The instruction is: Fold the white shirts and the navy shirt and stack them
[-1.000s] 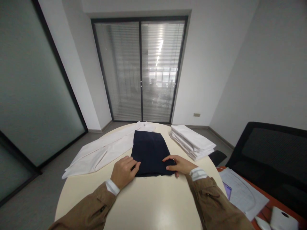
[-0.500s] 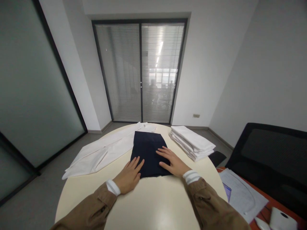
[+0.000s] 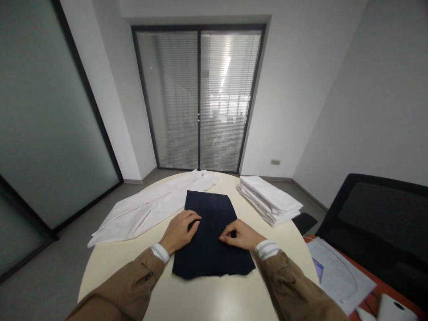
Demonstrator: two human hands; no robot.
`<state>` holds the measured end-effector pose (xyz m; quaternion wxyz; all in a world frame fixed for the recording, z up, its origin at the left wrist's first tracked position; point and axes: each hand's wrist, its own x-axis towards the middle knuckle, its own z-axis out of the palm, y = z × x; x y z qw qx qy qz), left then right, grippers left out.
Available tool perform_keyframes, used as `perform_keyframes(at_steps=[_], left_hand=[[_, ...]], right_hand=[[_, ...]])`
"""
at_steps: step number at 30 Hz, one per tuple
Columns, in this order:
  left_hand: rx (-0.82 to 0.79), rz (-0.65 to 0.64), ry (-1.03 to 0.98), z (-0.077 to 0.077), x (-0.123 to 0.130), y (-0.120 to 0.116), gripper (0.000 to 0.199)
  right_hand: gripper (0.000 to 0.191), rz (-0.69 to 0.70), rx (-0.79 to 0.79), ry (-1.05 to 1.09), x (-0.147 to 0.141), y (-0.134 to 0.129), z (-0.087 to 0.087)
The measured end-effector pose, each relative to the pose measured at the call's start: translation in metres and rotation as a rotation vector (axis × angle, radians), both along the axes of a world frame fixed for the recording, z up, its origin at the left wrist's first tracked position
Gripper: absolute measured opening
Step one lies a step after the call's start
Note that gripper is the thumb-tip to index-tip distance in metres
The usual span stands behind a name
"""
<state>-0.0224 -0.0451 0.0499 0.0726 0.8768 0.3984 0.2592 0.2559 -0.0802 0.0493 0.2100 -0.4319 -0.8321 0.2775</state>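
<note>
No readable text — anywhere here.

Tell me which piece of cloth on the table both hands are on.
The dark navy cloth, lying flat under the left hand and the right hand. The long white garment and the folded white stack are white and lie to either side.

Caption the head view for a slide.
Left hand and right hand rest on navy cloth on a round table.

Office with glass doors [image 3: 170, 102] and blinds [image 3: 227, 71]
</note>
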Motion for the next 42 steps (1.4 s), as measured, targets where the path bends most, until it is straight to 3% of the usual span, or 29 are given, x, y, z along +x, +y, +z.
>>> perform_keyframes(at_steps=[2, 4, 6, 8, 11, 14, 17, 20, 23, 26, 32, 36, 42], left_hand=[[0.058, -0.024, 0.018, -0.010, 0.003, 0.014, 0.045], [0.006, -0.005, 0.108, -0.021, 0.004, 0.027, 0.060], [-0.097, 0.045, 0.199, -0.032, 0.005, 0.037, 0.065], [-0.160, 0.117, 0.252, -0.041, 0.004, 0.044, 0.067], [-0.144, 0.209, 0.270, -0.047, 0.004, 0.047, 0.070], [-0.028, 0.227, 0.231, -0.044, 0.003, 0.049, 0.063], [0.137, 0.123, 0.152, -0.035, 0.004, 0.055, 0.049], [0.218, 0.030, 0.085, -0.024, 0.005, 0.065, 0.049], [0.206, -0.066, 0.108, -0.019, 0.007, 0.080, 0.055], [0.101, -0.119, 0.181, -0.023, 0.009, 0.096, 0.055], [-0.128, 0.159, 0.185, -0.045, 0.010, 0.119, 0.059], [-0.148, 0.227, 0.178, -0.051, 0.011, 0.122, 0.061], [-0.075, 0.352, 0.184, -0.045, 0.010, 0.115, 0.058]], right_hand=[[0.033, -0.027, 0.106, 0.013, -0.002, 0.000, -0.002], [0.051, -0.054, 0.215, -0.002, -0.002, 0.001, -0.004], [0.074, -0.091, 0.219, -0.077, 0.000, 0.002, -0.008], [0.083, -0.119, 0.157, -0.178, 0.001, 0.003, -0.012], [0.076, -0.143, 0.146, -0.269, 0.001, 0.008, -0.014], [0.056, -0.187, 0.226, -0.261, -0.002, 0.017, -0.010], [0.042, -0.218, 0.294, -0.214, -0.006, 0.029, -0.008], [0.037, -0.214, 0.305, -0.172, -0.007, 0.041, -0.009], [0.035, -0.168, 0.262, -0.087, -0.007, 0.050, -0.013], [0.029, -0.134, 0.213, 0.003, -0.004, 0.058, -0.017], [0.034, -0.202, 0.225, 0.106, 0.001, 0.079, -0.019], [0.052, -0.259, 0.265, -0.078, 0.001, 0.092, -0.025], [0.069, -0.575, 0.100, -0.312, 0.008, 0.102, -0.045]])
